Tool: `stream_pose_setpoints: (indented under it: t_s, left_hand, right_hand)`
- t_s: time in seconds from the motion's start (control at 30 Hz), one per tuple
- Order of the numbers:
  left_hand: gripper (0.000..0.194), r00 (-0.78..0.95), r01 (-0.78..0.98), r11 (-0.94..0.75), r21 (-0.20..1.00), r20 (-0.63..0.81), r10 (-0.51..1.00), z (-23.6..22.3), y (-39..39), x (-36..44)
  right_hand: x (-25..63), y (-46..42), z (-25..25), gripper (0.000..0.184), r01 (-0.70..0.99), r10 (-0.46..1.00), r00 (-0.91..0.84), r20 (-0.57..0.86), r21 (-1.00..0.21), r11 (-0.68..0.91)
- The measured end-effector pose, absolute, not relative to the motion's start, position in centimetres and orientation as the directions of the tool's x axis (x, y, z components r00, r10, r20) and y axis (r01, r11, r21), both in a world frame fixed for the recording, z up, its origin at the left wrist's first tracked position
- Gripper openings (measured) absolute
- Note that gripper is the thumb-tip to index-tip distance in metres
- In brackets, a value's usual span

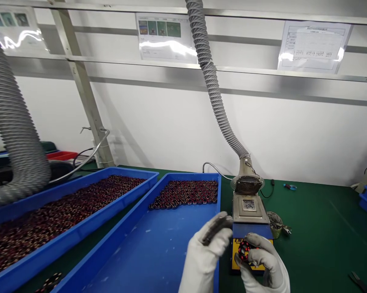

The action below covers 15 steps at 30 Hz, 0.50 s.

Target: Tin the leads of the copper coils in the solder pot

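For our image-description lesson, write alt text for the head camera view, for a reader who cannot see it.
A gloved right hand pinches a small black-and-red part in front of a metal-topped unit, the gloved left hand raised beside it. Leftward, a blue tray holds small dark parts at its far end; another blue tray holds many more.
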State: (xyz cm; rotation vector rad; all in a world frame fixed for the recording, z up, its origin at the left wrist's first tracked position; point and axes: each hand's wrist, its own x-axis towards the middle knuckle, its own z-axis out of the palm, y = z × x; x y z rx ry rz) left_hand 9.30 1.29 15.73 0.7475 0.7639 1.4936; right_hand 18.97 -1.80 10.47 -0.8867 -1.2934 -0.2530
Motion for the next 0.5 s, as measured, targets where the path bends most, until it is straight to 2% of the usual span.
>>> stream_pose_setpoints:
  t_s: [0.07,0.13,0.27,0.37,0.43,0.5]
  left_hand:
    - [0.026,0.082,-0.478,0.034,0.877,0.006,0.997,15.8,1.2,9.6]
    - [0.021,0.102,-0.452,0.051,0.89,-0.006,0.995,15.6,1.3,10.1]
    - [0.023,-0.057,-0.613,-0.067,0.787,0.04,0.998,15.1,1.6,9.8]
    - [0.031,-0.23,-0.665,-0.185,0.724,0.037,0.972,15.2,1.4,8.0]
    - [0.034,-0.313,-0.588,-0.231,0.776,0.045,0.949,14.9,0.9,6.3]
    - [0.031,-0.304,-0.386,-0.233,0.893,0.115,0.946,13.8,-0.2,4.6]
  right_hand:
    - [18.9,-1.8,10.4,0.005,0.63,0.297,0.291,0.91,-0.415,0.656]
    - [18.9,-1.7,10.3,0.005,0.639,0.294,0.291,0.91,-0.414,0.649]
    - [18.7,-1.7,10.2,0.009,0.609,0.318,0.308,0.897,-0.443,0.658]
    - [18.6,-1.8,10.1,0.015,0.577,0.384,0.37,0.846,-0.533,0.619]
    - [18.8,-1.8,10.0,0.018,0.526,0.448,0.416,0.791,-0.612,0.591]
    - [19.2,-1.8,9.8,0.019,0.451,0.519,0.436,0.735,-0.677,0.581]
